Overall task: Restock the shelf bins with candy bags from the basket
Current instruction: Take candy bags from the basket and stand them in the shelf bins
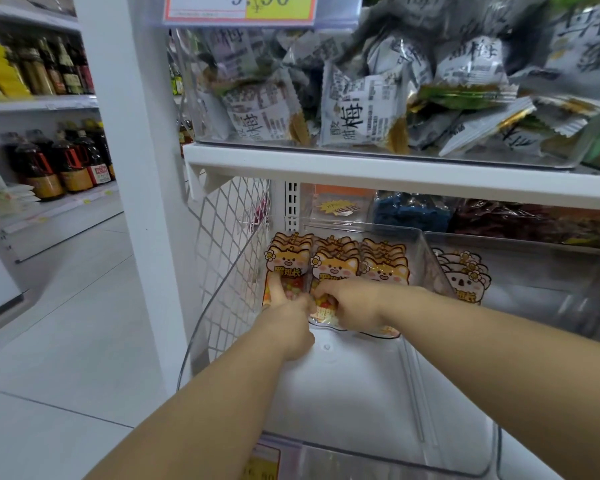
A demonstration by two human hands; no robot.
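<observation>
Seating step: at the back of the clear bin (343,375), the right hand (354,306) pinches a fox candy bag (335,268), the grip of the left hand (290,323) is unclear; fetching another bag likely follows.

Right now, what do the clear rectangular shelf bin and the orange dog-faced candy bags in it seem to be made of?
The clear rectangular shelf bin looks like rigid glossy plastic, probably acrylic: see-through walls, rounded edges catching light. The orange dog-faced candy bags look like thin plastic film: printed tops, clear windows showing coloured sweets.
</observation>
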